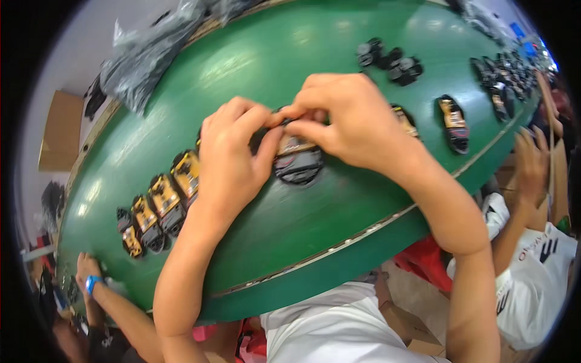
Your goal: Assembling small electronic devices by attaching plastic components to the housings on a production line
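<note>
At the green counter (315, 233), left hand (233, 145) and right hand (348, 118) pinch the dark device (298, 166) far-end, seemingly adjusting it; next calls for steadiness.

Our left hand (232, 145) and right hand (348, 121) meet in front of us, fingers curled, each thumb and forefinger drawn into a pinch with the fingertips close together. Our bare left forearm (192, 254) slants up from below, while the right forearm (445, 196) angles inward from a bent elbow (471, 239).
</note>
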